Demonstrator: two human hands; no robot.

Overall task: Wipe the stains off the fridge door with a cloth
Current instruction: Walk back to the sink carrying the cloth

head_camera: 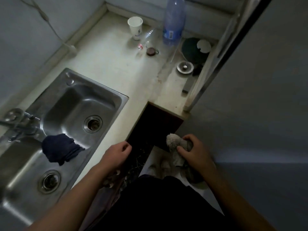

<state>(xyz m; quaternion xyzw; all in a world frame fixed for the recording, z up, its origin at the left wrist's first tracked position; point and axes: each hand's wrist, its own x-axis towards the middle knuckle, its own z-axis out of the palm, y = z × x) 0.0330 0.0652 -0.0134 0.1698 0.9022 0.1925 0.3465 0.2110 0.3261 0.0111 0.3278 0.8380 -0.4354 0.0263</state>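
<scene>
My right hand grips a crumpled grey cloth in front of my body, low and just left of the fridge door, a plain grey surface that fills the right side. The cloth is not touching the door. My left hand hovers at the counter's front edge, fingers loosely curled and holding nothing. No stains can be made out on the door in this dim light.
A steel double sink with a tap sits at left, a dark blue cloth draped over its divider. On the counter stand a paper cup, a large water bottle and small items.
</scene>
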